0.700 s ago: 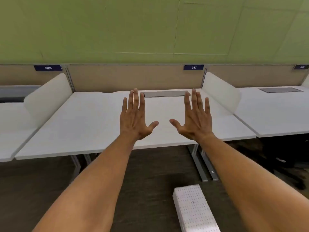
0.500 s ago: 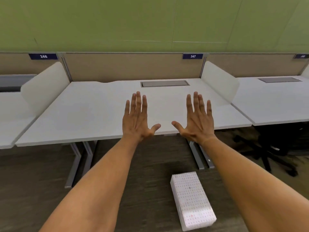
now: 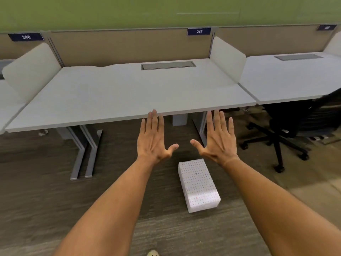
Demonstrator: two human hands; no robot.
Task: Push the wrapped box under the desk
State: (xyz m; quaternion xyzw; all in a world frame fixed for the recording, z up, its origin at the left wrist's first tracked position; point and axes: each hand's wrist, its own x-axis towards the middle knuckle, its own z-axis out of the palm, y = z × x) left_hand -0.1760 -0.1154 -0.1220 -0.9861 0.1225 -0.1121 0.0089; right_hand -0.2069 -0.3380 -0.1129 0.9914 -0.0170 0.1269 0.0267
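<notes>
The wrapped box (image 3: 198,184), white paper with small coloured dots, lies on the dark carpet in front of the white desk (image 3: 118,95), out from under its front edge. My left hand (image 3: 154,139) and my right hand (image 3: 217,138) are stretched forward, palms down, fingers spread, holding nothing. Both hover in the air above the floor just before the desk's front edge, the box below and between my forearms. Neither hand touches the box.
Grey metal desk legs (image 3: 85,154) stand at the left and another leg (image 3: 202,126) behind my right hand. A black office chair (image 3: 287,130) sits under the neighbouring desk on the right. White side dividers (image 3: 227,56) flank the desk. My shoe tip (image 3: 153,253) shows at the bottom.
The view has tilted down and moved closer, so the box shows fully. Both open hands have dropped from over the desk top to just below its front edge.
</notes>
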